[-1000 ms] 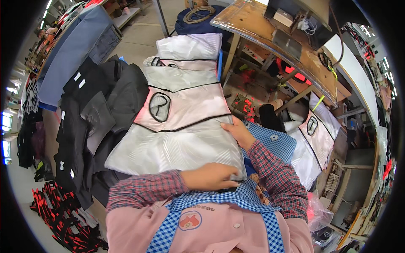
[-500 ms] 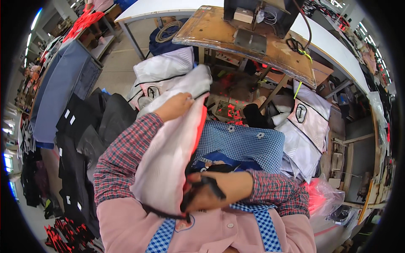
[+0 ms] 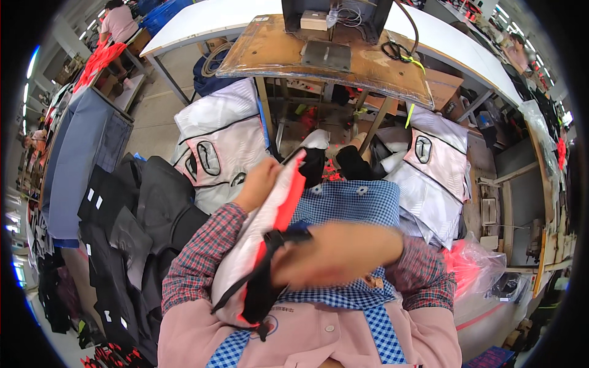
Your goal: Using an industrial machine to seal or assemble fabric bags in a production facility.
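Observation:
A white fabric piece (image 3: pixel 234 273) with a bright red inner side and black edging lies against my chest and lap, tilted up away from me. My left hand (image 3: pixel 261 184) is closed round its far upper edge. My right hand (image 3: pixel 340 254), smeared by motion, is over the near part of the piece, at its black trim (image 3: pixel 264 279). Its fingers are hidden or blurred, so its grip cannot be made out. Below the right hand is a blue checked apron (image 3: pixel 346 205) covering my lap.
Stacked white and pale pink fabric pieces (image 3: pixel 236 144) lie ahead on the left, with more (image 3: pixel 432 165) on the right. Black pieces (image 3: pixel 162 190) are heaped at left. A worn wooden table (image 3: pixel 270 49) stands ahead; a clear bag with red contents (image 3: pixel 472 264) sits at right.
The far end of the white piece has come down and folded, showing more red inner side. My left hand has moved lower; the right hand has shifted slightly up and right.

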The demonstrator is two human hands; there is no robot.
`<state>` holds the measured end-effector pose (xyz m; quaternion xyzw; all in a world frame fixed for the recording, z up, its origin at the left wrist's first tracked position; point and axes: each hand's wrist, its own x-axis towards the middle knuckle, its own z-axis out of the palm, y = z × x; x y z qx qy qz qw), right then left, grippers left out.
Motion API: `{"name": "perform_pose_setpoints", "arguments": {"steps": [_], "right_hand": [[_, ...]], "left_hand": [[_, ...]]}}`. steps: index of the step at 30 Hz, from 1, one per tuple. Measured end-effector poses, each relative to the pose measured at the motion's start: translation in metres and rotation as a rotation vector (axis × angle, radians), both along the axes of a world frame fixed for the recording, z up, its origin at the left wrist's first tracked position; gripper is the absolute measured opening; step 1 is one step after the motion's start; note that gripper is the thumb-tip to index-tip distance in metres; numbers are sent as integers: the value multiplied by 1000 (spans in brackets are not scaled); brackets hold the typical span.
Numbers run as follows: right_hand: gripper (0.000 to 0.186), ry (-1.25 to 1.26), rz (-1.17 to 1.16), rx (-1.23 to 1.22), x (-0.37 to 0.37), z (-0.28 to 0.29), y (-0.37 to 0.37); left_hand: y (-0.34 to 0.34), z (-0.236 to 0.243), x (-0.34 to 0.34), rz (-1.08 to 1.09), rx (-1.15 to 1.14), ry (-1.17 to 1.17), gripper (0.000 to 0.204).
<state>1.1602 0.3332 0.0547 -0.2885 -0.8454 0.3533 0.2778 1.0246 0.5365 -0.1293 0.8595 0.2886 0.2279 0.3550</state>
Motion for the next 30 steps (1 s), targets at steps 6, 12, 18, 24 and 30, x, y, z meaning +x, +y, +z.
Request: {"name": "perform_pose_setpoints", "arguments": {"steps": [6,12,18,24,30], "right_hand": [[49,-208,-962,636,77,-26,75],[31,118,-716,-50,72,-40,88],[31,422,-777,-198,61,-47,93],[34,458,-908,-45,111,-26,125],[28,584,-999,-63,162,-2,169]], "left_hand": [[14,100,-13,23,125,-198,14],[24,162,-6,48,84,-274,19],[47,187,25,-114,195,-183,27],[81,213,71,-163,254,-51,27],[104,215,117,-254,338,-67,29]]}}
